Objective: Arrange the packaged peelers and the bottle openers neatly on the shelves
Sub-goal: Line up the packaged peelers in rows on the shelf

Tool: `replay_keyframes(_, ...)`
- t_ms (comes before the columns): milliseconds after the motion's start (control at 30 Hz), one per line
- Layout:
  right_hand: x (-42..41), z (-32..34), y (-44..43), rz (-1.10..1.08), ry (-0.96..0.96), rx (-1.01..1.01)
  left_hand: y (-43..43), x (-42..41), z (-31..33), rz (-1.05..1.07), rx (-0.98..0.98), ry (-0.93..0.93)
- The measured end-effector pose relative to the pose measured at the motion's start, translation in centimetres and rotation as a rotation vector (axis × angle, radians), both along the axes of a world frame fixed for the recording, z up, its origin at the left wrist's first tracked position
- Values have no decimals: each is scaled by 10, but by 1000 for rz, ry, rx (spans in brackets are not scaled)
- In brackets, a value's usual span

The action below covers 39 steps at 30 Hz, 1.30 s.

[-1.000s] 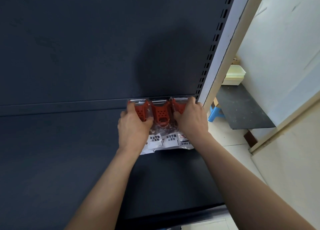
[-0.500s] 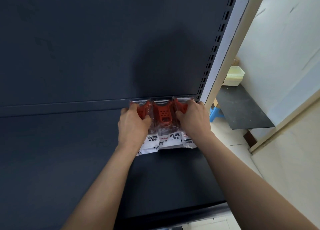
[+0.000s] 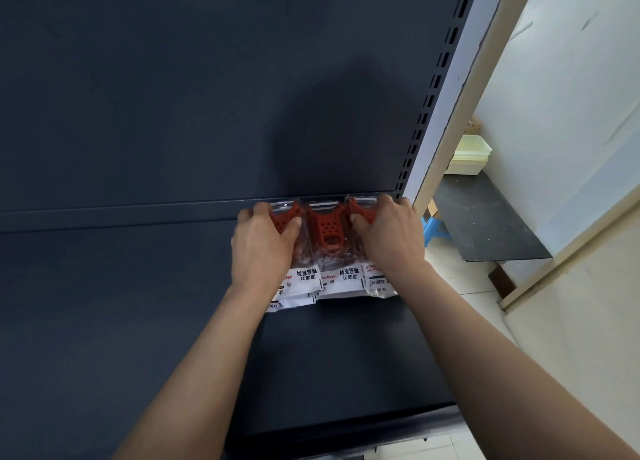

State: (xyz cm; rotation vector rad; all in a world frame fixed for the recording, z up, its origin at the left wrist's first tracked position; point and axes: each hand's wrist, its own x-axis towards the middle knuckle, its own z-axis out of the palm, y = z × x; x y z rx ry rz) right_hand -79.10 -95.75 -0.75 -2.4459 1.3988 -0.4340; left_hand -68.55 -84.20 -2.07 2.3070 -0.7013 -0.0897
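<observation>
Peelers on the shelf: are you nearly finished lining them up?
Partly. Three peeler packs lie side by side at the back of the shelf; the middle pack looks settled. The left hand grips the left pack and the right hand the right pack, squaring the row. No bottle openers show; those seem left.

peeler packet cards [image 3: 341,279], "精品系列", upside down
</observation>
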Motion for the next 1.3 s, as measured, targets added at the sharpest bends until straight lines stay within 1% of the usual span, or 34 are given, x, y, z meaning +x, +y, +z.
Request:
replay_keyframes(200,10,14,15,201,30,-125,10,3,9,-80,-40,-121)
replay_keyframes(400,31,27,46,322,53,-150,40,18,17,-110,-60,-192)
replay_keyframes(700,73,24,112,448,72,-137,108,47,14,-68,17,-254)
replay_keyframes(833,90,22,145,551,86,-139,145,54,15,9,51,-270)
replay_keyframes(967,102,26,171,689,63,-139,178,51,21,132,89,-292)
replay_keyframes(1300,116,26,239,1021,21,-119,263,27,26,432,205,-299)
